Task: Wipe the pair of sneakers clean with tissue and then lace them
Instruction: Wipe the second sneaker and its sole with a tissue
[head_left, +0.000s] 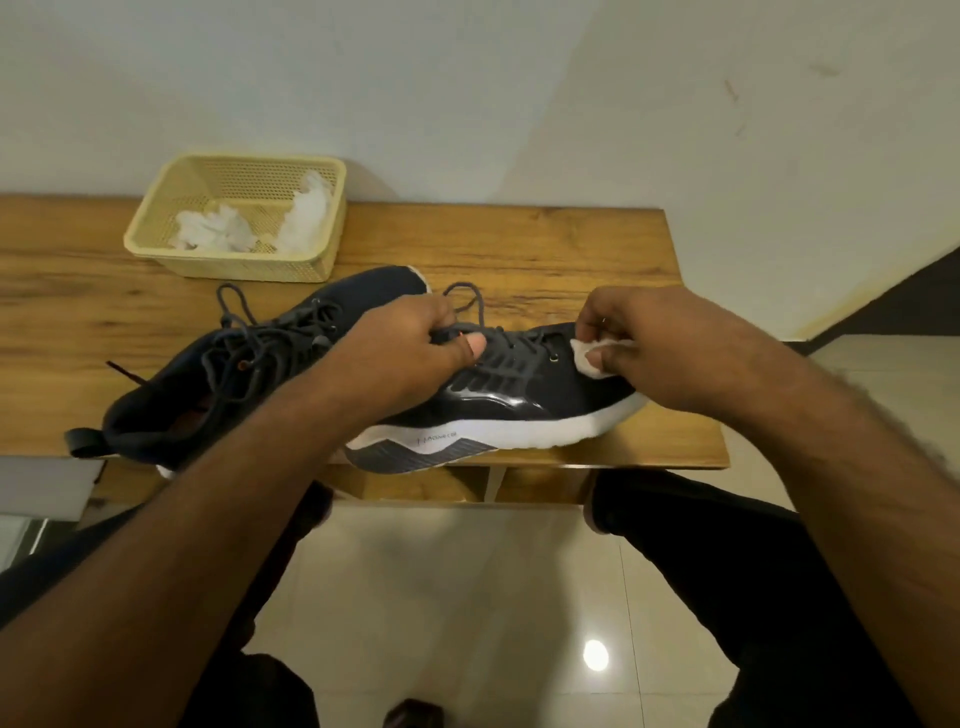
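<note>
Forearms are filling the bottom of the view, reaching up toward 12 o'clock over dark-trousered legs and a glossy tiled floor (457, 597).

Far left, at 9 o'clock, the second sneaker (218, 374) is lying on the wooden bench (571, 244), heel toward the near edge, toe pointing to 1 o'clock, laces loose and tangled over the tongue. At 11 o'clock a yellow perforated basket (156, 244) is sitting on the bench, holding crumpled white tissues (218, 231).

Centre: the left hand (400, 358) is gripping the sneaker being cleaned (498, 405) at the lace area, fingers curled over the tongue, thumb pressing on top, steadying it. This shoe is tilting on its side, white sole facing the camera, toe toward 3 o'clock, heel end overhanging the bench's near edge.

Right: the right hand (639, 338) is pinching a small wad of tissue (589, 356) between thumb and fingers, pressing it on the dark upper just beside the last eyelets.

Judgement: wiping step is under way, on this shoe; lacing not yet started. Next move is probably calling for rubbing on toward the toe and white sole, keeping the left-hand hold firm so the shoe isn't slipping off the edge.
</note>
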